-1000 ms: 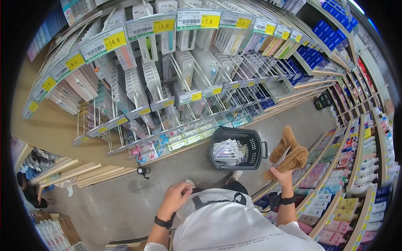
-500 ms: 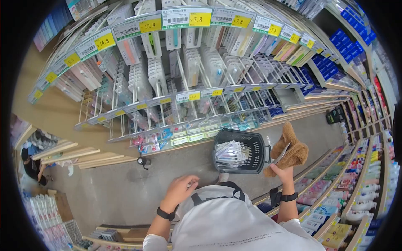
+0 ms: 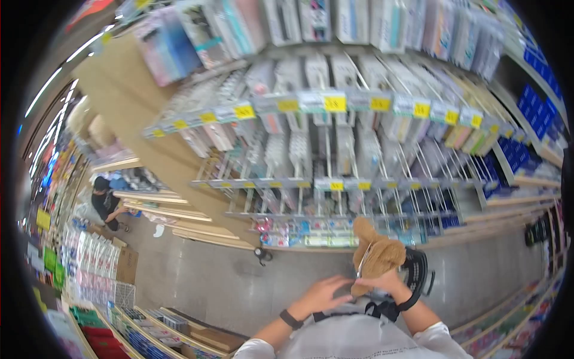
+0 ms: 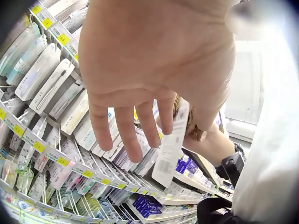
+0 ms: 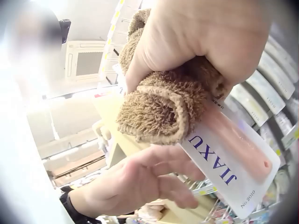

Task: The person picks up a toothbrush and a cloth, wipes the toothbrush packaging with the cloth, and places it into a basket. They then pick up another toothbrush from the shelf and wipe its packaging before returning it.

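My right hand (image 3: 390,283) grips a fuzzy brown cloth (image 3: 382,257), folded thick, together with a flat toothbrush pack (image 5: 233,163). In the right wrist view this pack shows a pink length under clear plastic and "JIAXU" in blue letters; its upper end is hidden under the cloth and hand. My left hand (image 3: 323,295) is close beside the pack, its fingers (image 4: 126,130) extended and spread a little. The pack's white back with a barcode shows just past those fingers in the left wrist view. A dark basket (image 3: 417,269) stands on the floor behind the right hand, mostly covered.
Racks of hanging toothbrush packs (image 3: 344,146) with yellow price tags (image 3: 335,103) fill the front. A small black object (image 3: 262,256) lies on the grey floor (image 3: 197,275). Another person (image 3: 106,203) crouches far left. More stocked shelves (image 3: 508,305) run along the right.
My right hand has brought the cloth and toothbrush pack leftward, in front of my body and over the basket. My left hand has come right to meet it. The head view has tilted up and turned left.
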A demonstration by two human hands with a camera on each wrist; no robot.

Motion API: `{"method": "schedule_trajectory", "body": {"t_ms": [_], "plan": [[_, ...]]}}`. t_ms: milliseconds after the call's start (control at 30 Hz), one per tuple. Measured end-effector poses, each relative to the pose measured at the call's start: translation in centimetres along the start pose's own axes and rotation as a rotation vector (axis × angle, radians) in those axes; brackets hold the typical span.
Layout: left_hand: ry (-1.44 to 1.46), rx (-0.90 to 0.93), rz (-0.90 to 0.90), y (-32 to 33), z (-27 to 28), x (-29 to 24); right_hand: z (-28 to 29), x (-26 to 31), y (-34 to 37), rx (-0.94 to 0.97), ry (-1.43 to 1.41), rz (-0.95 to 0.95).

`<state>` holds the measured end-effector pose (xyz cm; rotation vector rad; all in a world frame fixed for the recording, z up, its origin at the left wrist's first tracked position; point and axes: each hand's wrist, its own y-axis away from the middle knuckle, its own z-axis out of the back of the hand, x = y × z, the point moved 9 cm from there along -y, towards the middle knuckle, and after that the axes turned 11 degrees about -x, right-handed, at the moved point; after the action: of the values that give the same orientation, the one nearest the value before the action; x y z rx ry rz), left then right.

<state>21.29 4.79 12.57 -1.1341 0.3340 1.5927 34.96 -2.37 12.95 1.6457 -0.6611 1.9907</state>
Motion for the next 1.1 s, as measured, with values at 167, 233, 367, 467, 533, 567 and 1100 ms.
{"method": "schedule_trajectory", "body": {"t_ms": [167,233,367,467,533,567,1100], "plan": [[-0.136,-0.133,0.09,0.4,1.7,0.2,-5.5,1.4,-1.6,0.156,-0.107,0.091],[-0.165,-0.173,0.159,0.9,3.1,0.0,-6.6,1.1,-2.1,0.074,-0.2,0.076],[-0.14,-0.233,0.137,3.4,5.4,2.7,-9.8,0.6,-1.9,0.113,-0.245,-0.041],[-0.13,-0.257,0.151,4.8,8.2,3.7,-12.0,1.2,-2.3,0.081,-0.278,-0.066],[-0.114,-0.229,0.182,5.6,9.9,4.2,-13.6,-0.8,-2.5,0.03,-0.362,-0.17],[-0.118,-0.232,0.18,5.9,10.8,4.3,-14.9,-1.2,-2.8,0.033,-0.364,-0.166],[0.06,-0.158,0.432,8.3,16.6,5.6,-20.3,-0.6,-5.7,0.135,-0.833,-0.36]]}}
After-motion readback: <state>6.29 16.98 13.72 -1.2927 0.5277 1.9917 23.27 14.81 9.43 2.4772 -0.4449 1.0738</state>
